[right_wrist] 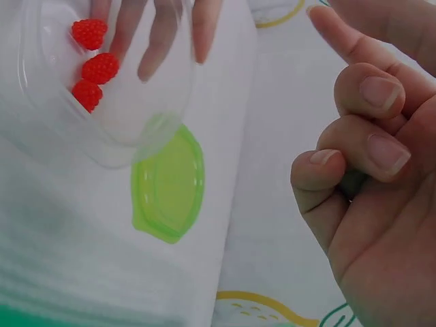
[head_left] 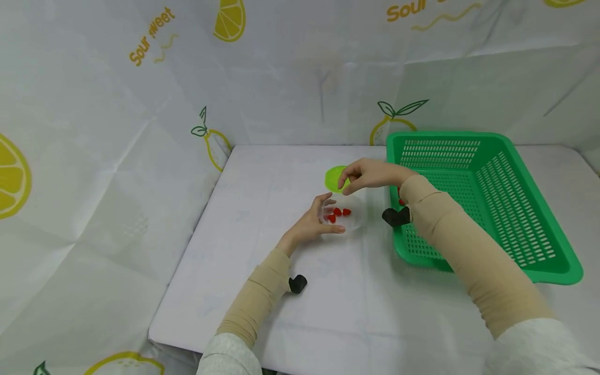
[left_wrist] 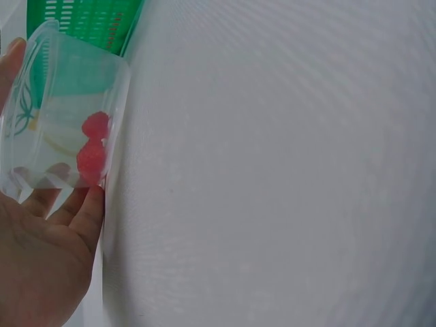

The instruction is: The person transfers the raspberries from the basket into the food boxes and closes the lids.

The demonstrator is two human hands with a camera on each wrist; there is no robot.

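Observation:
My left hand [head_left: 313, 223] grips a clear plastic container [head_left: 354, 222] from the side and tilts it, just above the white table. Three red berries [head_left: 338, 212] lie inside it. In the left wrist view the container [left_wrist: 68, 88] leans against my fingers [left_wrist: 78, 211], with the berries [left_wrist: 92, 146] low in it. My right hand [head_left: 358, 176] hovers just above and behind the container with its fingers curled. The right wrist view shows nothing in that hand [right_wrist: 368, 177]. A green lid [head_left: 333, 179] lies flat on the table under it, also seen as the lid [right_wrist: 167, 187] beside the container [right_wrist: 116, 129].
A green slotted basket [head_left: 492, 156] stands to the right, its near corner under my right forearm. A bit of red shows inside it by my wrist. White sheets printed with lemons wall the table on the left and at the back.

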